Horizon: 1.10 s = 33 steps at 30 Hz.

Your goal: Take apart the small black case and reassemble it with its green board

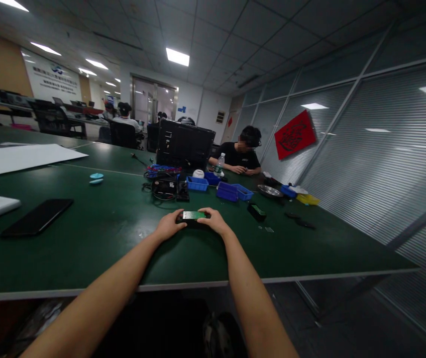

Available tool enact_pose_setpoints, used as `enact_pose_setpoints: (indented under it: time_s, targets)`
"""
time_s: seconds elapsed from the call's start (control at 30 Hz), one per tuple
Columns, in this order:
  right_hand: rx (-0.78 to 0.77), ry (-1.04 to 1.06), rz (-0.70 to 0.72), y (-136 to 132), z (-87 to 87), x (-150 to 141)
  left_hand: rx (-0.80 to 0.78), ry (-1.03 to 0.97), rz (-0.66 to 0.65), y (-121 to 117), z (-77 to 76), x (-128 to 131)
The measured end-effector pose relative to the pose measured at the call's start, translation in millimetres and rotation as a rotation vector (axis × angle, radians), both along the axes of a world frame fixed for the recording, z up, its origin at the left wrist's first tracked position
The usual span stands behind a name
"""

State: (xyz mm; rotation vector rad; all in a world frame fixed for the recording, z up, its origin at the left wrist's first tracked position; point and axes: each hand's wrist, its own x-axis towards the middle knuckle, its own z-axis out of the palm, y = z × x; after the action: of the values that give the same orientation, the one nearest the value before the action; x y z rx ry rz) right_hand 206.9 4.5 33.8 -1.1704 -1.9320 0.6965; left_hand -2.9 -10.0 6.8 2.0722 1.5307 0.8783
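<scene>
PCB [194,215], long axis L-R.

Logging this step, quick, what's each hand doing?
Left hand: closed on one end of the green-topped device.
Right hand: gripping its other end.

Looks smooth, with a soft sheen, across the green tabletop [101,253]. Shows glossy black on the flat slab [37,217], matt white like paper on the large sheet [26,156], moulded plastic on the blue bin [197,184], shiny metal on the round dish [270,191]. Seems silvery and smooth, perhaps metal, on the small green board [193,215].
</scene>
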Motion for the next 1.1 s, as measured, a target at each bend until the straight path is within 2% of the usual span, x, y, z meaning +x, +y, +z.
enact_pose_setpoints:
  time_s: [0.2,0.33,0.5,0.6,0.73,0.83,0.97,1.1]
  targets:
    - [-0.078,0.139,0.006,3.0,-8.2,2.2,-0.002,0.008,0.017,-2.3,1.9,1.3]
    - [-0.140,0.149,0.034,6.3,-13.7,4.4,0.008,0.017,0.008,-1.8,1.3,0.4]
    - [-0.173,0.216,0.021,6.7,-12.6,7.5,0.023,0.018,-0.003,-1.7,1.3,0.2]
    - [-0.183,0.137,0.035,5.1,-11.4,6.3,0.014,0.012,0.007,-2.8,3.0,1.1]
    - [-0.106,-0.035,0.017,6.7,-13.6,2.8,0.008,-0.017,0.016,-2.1,3.0,1.3]
    - [-0.069,-0.080,-0.139,12.9,-17.5,7.7,0.001,-0.050,0.041,0.7,-0.1,0.1]
    - [-0.062,-0.059,-0.499,23.2,-22.9,27.5,0.001,-0.047,0.043,4.1,-4.5,-1.6]
    - [-0.103,-0.011,-0.653,31.4,-26.9,43.0,0.030,-0.021,0.025,6.5,-6.9,-2.2]
